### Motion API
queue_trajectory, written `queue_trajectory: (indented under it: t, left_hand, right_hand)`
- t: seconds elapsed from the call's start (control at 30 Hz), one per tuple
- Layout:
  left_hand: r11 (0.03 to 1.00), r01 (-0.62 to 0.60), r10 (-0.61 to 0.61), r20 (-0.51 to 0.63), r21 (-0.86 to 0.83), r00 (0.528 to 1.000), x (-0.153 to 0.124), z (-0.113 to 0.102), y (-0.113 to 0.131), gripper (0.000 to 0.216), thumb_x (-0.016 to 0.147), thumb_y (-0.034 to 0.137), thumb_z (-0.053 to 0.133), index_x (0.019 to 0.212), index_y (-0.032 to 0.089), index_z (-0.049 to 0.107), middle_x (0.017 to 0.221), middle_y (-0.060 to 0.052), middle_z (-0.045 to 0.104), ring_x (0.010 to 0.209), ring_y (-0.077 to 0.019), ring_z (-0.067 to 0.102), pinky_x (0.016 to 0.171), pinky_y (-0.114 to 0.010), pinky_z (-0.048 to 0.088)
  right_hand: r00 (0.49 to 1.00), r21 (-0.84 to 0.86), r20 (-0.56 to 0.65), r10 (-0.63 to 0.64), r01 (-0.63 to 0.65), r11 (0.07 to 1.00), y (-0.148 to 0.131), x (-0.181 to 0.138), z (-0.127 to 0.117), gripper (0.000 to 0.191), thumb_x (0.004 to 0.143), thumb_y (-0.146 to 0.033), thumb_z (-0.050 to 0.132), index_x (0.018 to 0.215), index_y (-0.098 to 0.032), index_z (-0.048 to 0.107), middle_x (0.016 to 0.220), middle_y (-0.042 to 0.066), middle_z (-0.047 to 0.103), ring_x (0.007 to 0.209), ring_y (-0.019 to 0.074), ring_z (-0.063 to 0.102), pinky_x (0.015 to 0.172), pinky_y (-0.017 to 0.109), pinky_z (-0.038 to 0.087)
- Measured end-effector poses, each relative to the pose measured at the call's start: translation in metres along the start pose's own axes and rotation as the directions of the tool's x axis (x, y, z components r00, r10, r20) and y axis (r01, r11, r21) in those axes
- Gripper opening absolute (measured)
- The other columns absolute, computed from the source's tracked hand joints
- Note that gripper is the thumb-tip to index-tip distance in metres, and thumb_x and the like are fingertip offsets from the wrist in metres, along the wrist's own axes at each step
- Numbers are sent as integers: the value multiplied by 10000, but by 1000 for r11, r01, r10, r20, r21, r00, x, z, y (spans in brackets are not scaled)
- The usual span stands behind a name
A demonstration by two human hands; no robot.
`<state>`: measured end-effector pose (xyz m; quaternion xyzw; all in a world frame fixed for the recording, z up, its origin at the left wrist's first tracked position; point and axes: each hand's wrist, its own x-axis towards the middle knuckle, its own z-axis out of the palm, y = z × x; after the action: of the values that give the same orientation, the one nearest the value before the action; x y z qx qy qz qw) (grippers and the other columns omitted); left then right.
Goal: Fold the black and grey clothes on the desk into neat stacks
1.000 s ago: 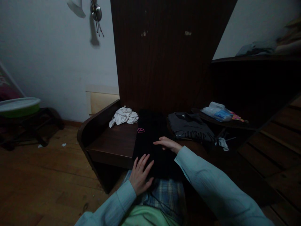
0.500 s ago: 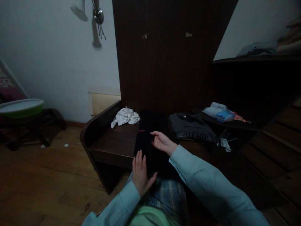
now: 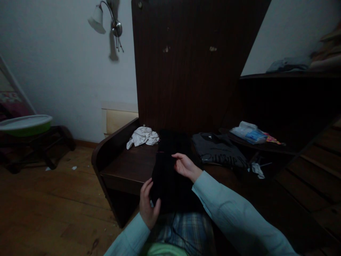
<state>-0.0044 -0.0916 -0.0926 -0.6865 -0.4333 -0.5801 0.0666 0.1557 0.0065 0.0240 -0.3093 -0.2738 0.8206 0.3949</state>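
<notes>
A black garment (image 3: 173,188) lies lengthwise over the dark wooden bench and reaches towards my lap; its exact kind cannot be told in the dim light. Along its left edge is my left hand (image 3: 148,204), with the thumb apart from the fingers and the fingertips beside the cloth. My right hand (image 3: 186,166) is over the middle of the garment, palm turned inwards and fingers loosely bent, with nothing visible in it. A crumpled white cloth (image 3: 144,137) sits left of the garment's far end. To the right rests a folded dark grey T-shirt (image 3: 218,149) with black lettering.
The bench (image 3: 125,163) has a raised curved side panel at its left. Plastic packets (image 3: 249,133) lie on a low shelf at right, with a white scrap (image 3: 258,170) below. Far left, a green basin (image 3: 29,124) stands on a dark stool.
My left hand has moved left, off the top of the black garment to its left edge. My right hand stays nearly in place. The view has tilted up slightly.
</notes>
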Motion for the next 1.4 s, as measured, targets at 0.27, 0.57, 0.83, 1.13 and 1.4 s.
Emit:
queue_trajectory:
  t: [0.27,0.57,0.83,1.13,1.4]
  left_hand:
    - [977,-199,190,106,80,976,-15,-25,-24,178,717,200,445,894,178,457,882,-79,481,813,-203,499,635,-332,470]
    - [972,-235,233,90,11,968,-14,-35,-38,82,682,190,393,764,201,399,795,-58,482,736,-196,498,576,-326,455]
    - [944,-304,268,237,127,934,-36,-31,-49,208,724,241,425,903,211,526,927,-99,539,875,-234,518,703,-383,460]
    - [920,-383,362,199,79,911,-27,-29,-43,125,743,220,406,841,204,482,951,-108,598,921,-229,536,725,-372,452]
    - [969,-224,245,370,-99,896,-2,-34,-37,189,739,333,409,840,195,490,1042,-129,586,1022,-247,501,855,-429,391]
  right_hand:
    - [913,-512,-341,-225,21,859,4,15,-46,144,660,-138,601,687,-174,464,516,-64,513,434,59,498,414,154,403]
    - [812,-817,-135,-568,233,528,12,38,-71,456,574,-118,621,1000,-253,528,841,-22,589,770,133,561,736,288,445]
    - [869,-792,-118,-480,210,573,-7,63,-64,133,547,-140,654,651,-224,654,674,-18,603,765,178,565,872,379,374]
    - [826,-825,12,-563,326,461,-12,82,-56,211,575,-154,654,774,-222,654,1103,24,558,1145,188,410,1012,338,219]
    - [799,-738,-149,-582,302,603,-8,87,-61,258,589,-178,657,836,-212,591,854,-11,595,823,125,560,792,274,436]
